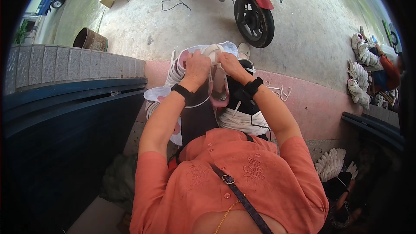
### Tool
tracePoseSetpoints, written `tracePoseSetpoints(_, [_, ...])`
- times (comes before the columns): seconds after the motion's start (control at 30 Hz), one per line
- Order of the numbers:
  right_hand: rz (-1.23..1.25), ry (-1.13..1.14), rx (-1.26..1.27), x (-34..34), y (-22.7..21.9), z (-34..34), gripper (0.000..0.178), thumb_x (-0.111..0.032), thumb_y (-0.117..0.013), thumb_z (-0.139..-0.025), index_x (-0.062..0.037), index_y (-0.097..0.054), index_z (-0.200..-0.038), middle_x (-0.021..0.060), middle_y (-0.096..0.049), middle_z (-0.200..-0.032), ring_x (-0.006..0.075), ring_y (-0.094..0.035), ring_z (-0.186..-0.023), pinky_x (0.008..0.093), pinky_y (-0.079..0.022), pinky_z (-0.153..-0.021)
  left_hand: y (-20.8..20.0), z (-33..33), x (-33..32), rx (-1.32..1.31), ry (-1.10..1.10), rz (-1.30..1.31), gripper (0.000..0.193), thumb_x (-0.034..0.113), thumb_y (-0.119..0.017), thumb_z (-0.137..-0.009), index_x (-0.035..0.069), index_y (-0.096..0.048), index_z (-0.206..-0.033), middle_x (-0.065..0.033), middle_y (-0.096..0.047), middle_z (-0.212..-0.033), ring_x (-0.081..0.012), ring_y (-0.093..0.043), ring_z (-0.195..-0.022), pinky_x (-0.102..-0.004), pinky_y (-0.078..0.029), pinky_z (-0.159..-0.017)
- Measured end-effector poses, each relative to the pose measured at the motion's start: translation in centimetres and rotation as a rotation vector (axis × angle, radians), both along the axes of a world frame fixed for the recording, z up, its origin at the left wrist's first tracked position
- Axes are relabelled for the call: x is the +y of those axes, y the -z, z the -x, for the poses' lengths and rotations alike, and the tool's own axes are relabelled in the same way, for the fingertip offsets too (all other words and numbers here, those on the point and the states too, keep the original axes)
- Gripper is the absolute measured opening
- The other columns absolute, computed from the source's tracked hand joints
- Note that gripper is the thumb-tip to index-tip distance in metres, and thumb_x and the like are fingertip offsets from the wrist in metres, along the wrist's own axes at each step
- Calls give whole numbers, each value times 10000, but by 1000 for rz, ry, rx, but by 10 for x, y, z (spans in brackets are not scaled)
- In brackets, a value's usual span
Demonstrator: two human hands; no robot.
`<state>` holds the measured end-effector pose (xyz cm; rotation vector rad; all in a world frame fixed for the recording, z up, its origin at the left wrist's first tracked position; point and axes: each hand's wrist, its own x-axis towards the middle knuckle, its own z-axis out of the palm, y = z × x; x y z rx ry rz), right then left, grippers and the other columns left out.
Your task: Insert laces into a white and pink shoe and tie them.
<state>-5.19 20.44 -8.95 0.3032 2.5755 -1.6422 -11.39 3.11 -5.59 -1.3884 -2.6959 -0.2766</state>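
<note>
left hand [197,66]: raised over the lap, fingers curled tight on the top edge of the white and pink shoe upper [216,71], black wristband [182,91] on the wrist
right hand [229,64]: just at 3 o'clock of the left hand, fingers pinching the same shoe upper near its top, black wristband too
shoe upper: held between both hands, centre of view, at 12 o'clock of the person's chest, pink lining facing up, white rim at its far end
stack of white pieces [173,76]: at 9 o'clock of the left hand, touching the lap area, more white pieces lower at 7 o'clock
white bundle [242,121]: on the lap under the right forearm, at 5 o'clock of the shoe upper
red scooter [253,15]: front wheel at 1 o'clock, well apart, on concrete floor
rusty bucket [90,40]: at 10 o'clock, beside the tiled wall
other person [385,71]: far at 3 o'clock, with white bundles beside them
clothing: orange shirt [225,182], dark strap across the chest
</note>
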Motion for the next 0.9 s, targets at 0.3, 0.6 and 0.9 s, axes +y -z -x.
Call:
tracePoseSetpoints(0.3, [530,66,-504,-8,-36,-40,298,-287,-522,-1007,-46,-676,-921,37,-558,-650,119,-464,-451,265,-369,-384,6,10,2,-374,-54,-4,118,105,-636,-794,19,-716,-787,-195,-703,-834,-375,-630,-915,-494,-522,-769])
tracePoseSetpoints(0.6, [933,231,-460,-26,-26,-59,279,-291,-476,-1014,-34,-581,-990,29,-533,-642,139,-479,-416,303,-388,-355,-2,6,11,-195,56,87,115,181,-673,-790,69,-696,-782,-116,-694,-823,-315,-618,-880,-440,-499,-755])
tracePoseSetpoints(0.9, [281,100,-358,-38,-16,-54,247,-170,-520,-929,4,-694,-935,185,-693,-850,323,-660,-688,423,-531,-626,-26,-49,-2,-168,-52,58,295,223,-686,-853,12,-617,-1047,-152,-678,-970,-336,-630,-949,-483,-483,-797])
